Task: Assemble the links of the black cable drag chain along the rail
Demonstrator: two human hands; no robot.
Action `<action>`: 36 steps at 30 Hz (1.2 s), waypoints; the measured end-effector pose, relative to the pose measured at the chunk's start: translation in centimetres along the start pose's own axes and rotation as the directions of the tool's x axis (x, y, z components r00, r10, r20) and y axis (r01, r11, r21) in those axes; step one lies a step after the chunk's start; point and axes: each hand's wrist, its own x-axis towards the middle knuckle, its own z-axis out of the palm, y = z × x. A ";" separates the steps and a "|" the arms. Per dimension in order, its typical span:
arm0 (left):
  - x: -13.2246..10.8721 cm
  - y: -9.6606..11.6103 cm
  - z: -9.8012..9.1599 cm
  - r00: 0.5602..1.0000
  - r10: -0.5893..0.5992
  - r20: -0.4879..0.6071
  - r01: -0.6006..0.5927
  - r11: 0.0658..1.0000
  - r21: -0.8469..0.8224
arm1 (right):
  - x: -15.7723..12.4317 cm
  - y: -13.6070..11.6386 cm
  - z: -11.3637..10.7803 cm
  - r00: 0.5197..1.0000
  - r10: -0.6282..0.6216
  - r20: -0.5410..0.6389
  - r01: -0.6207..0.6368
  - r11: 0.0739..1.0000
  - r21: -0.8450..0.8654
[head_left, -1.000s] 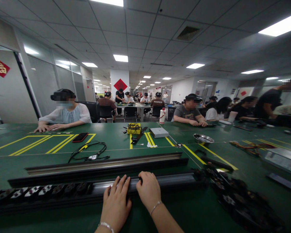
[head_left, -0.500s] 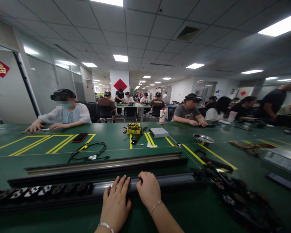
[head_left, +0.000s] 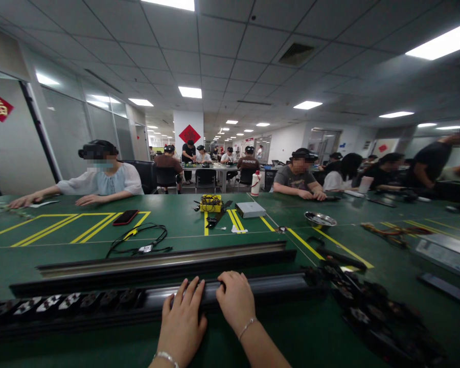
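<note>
Across the front of the table lies a long black power-strip casing (head_left: 276, 284), its channel grey inside. A row of black and white socket modules (head_left: 71, 301) sits in its left part. My left hand (head_left: 184, 317) lies on the casing's middle with fingers stretched and slightly apart. Just right of it, my right hand (head_left: 235, 301) rests on the same casing, fingers curled under; whatever they grip is hidden. At the casing's right end, a dark, blurred cluster of socket-like modules (head_left: 383, 312) trails towards me.
Behind the casing lie a long metal cover strip (head_left: 168, 259), a coiled black cable (head_left: 138, 240) and a phone (head_left: 125, 217). Farther back are a yellow box with wires (head_left: 211, 203), a grey box (head_left: 250, 209) and a metal bowl (head_left: 320, 220). Co-workers sit across the table.
My hands hold the same place on the casing. The view has shifted very slightly. The co-worker at far left has stretched one arm farther left.
</note>
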 end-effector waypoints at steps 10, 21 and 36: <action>0.0 -0.1 0.1 1.000 0.015 -0.011 -0.015 1.000 0.004 | -0.1 0.1 0.2 1.000 -0.006 -0.013 0.006 1.000 -0.007; 0.1 -0.9 1.2 0.989 0.112 -0.099 -0.111 0.994 0.016 | 0.0 0.1 -0.1 1.000 -0.009 0.005 0.009 0.998 -0.054; 0.6 1.4 -0.3 0.992 0.125 -0.020 -0.125 0.991 -0.038 | -0.6 -0.1 0.3 0.990 0.106 -0.095 -0.117 0.985 -0.123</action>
